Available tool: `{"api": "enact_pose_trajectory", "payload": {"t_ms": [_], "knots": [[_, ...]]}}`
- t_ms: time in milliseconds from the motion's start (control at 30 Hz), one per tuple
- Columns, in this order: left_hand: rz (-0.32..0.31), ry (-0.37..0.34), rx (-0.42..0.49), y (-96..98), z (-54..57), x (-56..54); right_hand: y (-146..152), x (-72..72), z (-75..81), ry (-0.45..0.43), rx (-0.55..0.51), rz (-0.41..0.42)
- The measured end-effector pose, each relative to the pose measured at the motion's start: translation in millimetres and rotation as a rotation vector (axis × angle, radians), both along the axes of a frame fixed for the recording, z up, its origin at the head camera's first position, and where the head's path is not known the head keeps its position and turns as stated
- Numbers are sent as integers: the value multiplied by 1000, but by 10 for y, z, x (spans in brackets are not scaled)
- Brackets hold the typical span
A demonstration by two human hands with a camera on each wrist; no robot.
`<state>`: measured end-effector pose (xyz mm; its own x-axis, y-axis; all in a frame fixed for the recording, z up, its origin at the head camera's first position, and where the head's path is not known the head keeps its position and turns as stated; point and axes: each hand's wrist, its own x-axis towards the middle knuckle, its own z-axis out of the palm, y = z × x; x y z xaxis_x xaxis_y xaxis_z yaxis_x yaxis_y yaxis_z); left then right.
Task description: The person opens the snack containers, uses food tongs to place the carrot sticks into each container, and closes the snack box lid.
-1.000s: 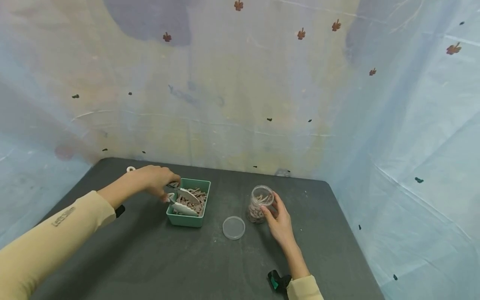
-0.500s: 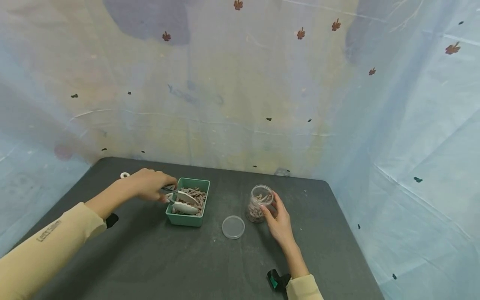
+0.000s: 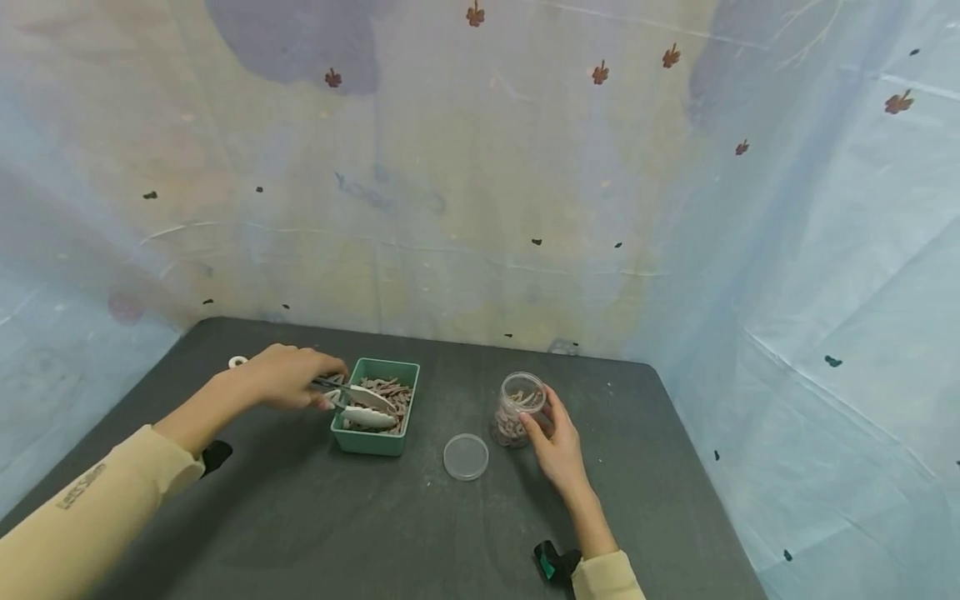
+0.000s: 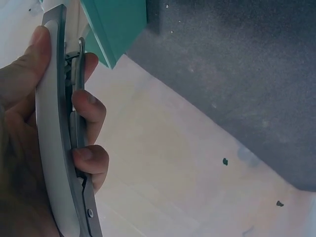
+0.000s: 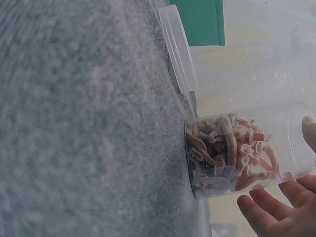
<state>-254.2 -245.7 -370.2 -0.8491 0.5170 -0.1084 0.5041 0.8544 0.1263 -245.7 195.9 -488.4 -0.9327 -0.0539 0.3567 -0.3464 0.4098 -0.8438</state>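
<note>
My left hand (image 3: 288,375) grips a pair of tongs (image 4: 54,128), fingers curled round both arms. In the head view the tongs' pale tips dip into a green rectangular box (image 3: 371,443), over brownish, twisted strips (image 3: 390,388) inside it. Whether the tips pinch any strips cannot be made out. With thumb and fingers round its upper part, my right hand (image 3: 557,446) holds a clear open jar (image 5: 276,126) upright on the table. Similar curly strips (image 5: 227,153) fill the jar's lower part in the right wrist view.
A clear round lid (image 3: 466,457) lies flat on the dark table (image 3: 360,533), between box and jar. Patterned plastic sheeting (image 3: 450,208) hangs behind the table and at its sides. The box (image 4: 116,24) also shows in the left wrist view.
My left hand and the tongs have drawn back slightly to the left, their tips still in the box. The right hand and jar stay in place.
</note>
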Motion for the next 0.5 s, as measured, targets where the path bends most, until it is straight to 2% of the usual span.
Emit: {"api": "enact_pose_trajectory", "payload": {"t_ms": [500], "knots": [[47,13,90,-112,16,90,1,4,11,-25,26,-10]]}}
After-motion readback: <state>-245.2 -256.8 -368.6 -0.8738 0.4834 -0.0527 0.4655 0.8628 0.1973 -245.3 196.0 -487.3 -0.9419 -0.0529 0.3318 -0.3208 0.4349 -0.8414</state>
